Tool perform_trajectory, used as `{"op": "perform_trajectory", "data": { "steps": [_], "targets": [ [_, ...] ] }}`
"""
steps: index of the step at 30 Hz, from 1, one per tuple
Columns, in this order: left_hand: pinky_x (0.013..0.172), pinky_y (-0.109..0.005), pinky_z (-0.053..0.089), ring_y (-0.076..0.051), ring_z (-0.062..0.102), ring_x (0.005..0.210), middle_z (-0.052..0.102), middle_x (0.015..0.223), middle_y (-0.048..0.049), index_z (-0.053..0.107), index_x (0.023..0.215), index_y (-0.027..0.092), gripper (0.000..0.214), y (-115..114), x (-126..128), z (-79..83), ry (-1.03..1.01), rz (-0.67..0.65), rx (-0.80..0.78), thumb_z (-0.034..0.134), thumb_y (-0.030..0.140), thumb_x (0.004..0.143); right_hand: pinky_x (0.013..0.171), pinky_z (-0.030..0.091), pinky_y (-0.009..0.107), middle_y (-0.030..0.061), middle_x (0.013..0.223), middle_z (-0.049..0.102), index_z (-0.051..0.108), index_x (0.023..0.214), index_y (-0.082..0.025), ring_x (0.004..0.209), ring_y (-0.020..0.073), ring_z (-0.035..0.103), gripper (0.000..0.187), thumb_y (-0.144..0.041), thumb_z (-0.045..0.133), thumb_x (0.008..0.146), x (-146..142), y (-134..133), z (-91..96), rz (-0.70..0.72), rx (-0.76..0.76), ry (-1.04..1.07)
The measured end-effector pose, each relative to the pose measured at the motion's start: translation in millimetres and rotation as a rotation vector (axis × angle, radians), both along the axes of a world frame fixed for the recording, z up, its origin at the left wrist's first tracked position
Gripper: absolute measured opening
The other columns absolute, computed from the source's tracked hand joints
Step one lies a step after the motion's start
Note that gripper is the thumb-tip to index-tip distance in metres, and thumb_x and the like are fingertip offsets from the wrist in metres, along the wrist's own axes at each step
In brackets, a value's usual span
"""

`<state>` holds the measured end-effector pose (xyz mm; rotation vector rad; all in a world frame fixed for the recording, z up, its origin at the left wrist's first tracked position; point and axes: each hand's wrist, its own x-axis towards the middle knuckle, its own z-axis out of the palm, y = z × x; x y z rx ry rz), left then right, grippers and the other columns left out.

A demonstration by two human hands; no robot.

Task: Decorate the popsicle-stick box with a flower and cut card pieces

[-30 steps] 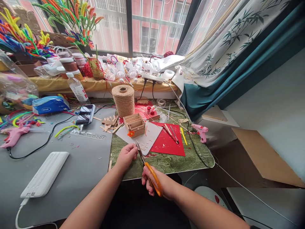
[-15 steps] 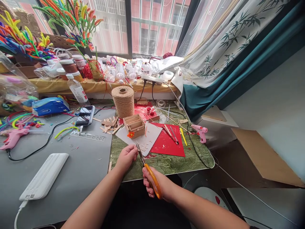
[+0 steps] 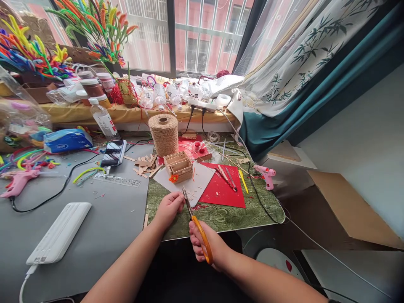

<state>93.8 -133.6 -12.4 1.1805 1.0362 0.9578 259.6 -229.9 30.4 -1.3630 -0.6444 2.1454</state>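
Note:
My right hand (image 3: 208,245) is wrapped around the scissors (image 3: 188,203), which have orange handles and point up and away from me. Their blade tips meet the fingertips of my left hand (image 3: 168,208). Thumb and forefinger of that hand are pinched together; whatever is between them is too small to make out. Just beyond the blades, small wooden offcuts lie on a pale grey sheet (image 3: 206,177). On that sheet stands a little box of wooden craft sticks (image 3: 178,166), divided inside, with an orange flower at its front corner.
A twine spool (image 3: 163,136) rises behind the box, with loose craft sticks (image 3: 145,165) to its left. Red card (image 3: 222,195) bears tools, near a yellow pen (image 3: 243,182). Pink glue guns (image 3: 267,176) lie at both sides. A white power bank (image 3: 59,233) is at left.
The scissor tips have shifted slightly right against my left fingertips, and my right fingers have moved a little on the handles. Everything on the table stays put.

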Motion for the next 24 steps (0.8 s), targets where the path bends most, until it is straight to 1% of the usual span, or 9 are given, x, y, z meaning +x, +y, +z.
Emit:
{"op": "perform_trajectory", "data": {
  "steps": [3, 8, 12, 20, 22, 24],
  "targets": [
    [0.059, -0.026, 0.032, -0.012, 0.041, 0.053, 0.05, 0.054, 0.0045, 0.056, 0.073, 0.019, 0.035, 0.7, 0.6, 0.6, -0.016, 0.017, -0.009, 0.06, 0.047, 0.094, 0.043, 0.02, 0.02, -0.012, 0.065, 0.042, 0.04, 0.092, -0.025, 0.041, 0.0034, 0.028, 0.045, -0.064, 0.062, 0.09, -2.1, 0.0, 0.6, -0.006, -0.009, -0.04],
    [0.057, -0.026, 0.031, -0.011, 0.04, 0.052, 0.05, 0.053, 0.0049, 0.056, 0.071, 0.019, 0.036, 1.7, 1.0, -1.6, -0.015, 0.037, -0.013, 0.061, 0.047, 0.093, 0.043, 0.02, 0.02, -0.0111, 0.066, 0.042, 0.043, 0.094, -0.025, 0.042, 0.0036, 0.029, 0.047, -0.067, 0.063, 0.088, -3.3, -1.4, -5.8, -0.013, 0.015, -0.034],
    [0.057, -0.026, 0.032, -0.011, 0.041, 0.051, 0.05, 0.053, 0.0049, 0.056, 0.072, 0.019, 0.036, 2.5, 0.7, -2.5, -0.021, 0.046, -0.008, 0.061, 0.049, 0.092, 0.042, 0.02, 0.019, -0.0109, 0.067, 0.043, 0.041, 0.091, -0.025, 0.043, 0.0033, 0.03, 0.049, -0.067, 0.065, 0.087, -5.1, -1.6, -5.9, -0.025, 0.04, -0.037],
    [0.058, -0.026, 0.033, -0.012, 0.042, 0.053, 0.051, 0.055, 0.0038, 0.052, 0.068, 0.02, 0.038, 3.7, 0.6, -2.9, 0.042, 0.056, 0.015, 0.06, 0.05, 0.092, 0.042, 0.019, 0.019, -0.0114, 0.066, 0.043, 0.042, 0.093, -0.026, 0.043, 0.003, 0.029, 0.049, -0.067, 0.067, 0.086, -8.4, -1.2, -6.2, -0.032, 0.006, -0.053],
    [0.058, -0.026, 0.033, -0.012, 0.042, 0.054, 0.052, 0.055, 0.0034, 0.051, 0.068, 0.02, 0.039, 3.4, 0.2, -2.6, 0.056, 0.052, 0.022, 0.059, 0.05, 0.092, 0.042, 0.018, 0.018, -0.0117, 0.066, 0.042, 0.042, 0.093, -0.025, 0.042, 0.0026, 0.027, 0.05, -0.068, 0.067, 0.086, -7.4, -1.2, -6.3, -0.043, 0.0, -0.036],
    [0.058, -0.025, 0.033, -0.012, 0.041, 0.053, 0.052, 0.056, 0.0034, 0.05, 0.067, 0.02, 0.039, 3.0, -0.2, -2.0, 0.063, 0.054, 0.019, 0.059, 0.05, 0.092, 0.042, 0.02, 0.018, -0.0121, 0.064, 0.04, 0.042, 0.093, -0.025, 0.041, 0.0027, 0.026, 0.052, -0.07, 0.066, 0.084, -5.6, -0.3, -5.5, -0.034, -0.008, 0.027]
  ]
}}
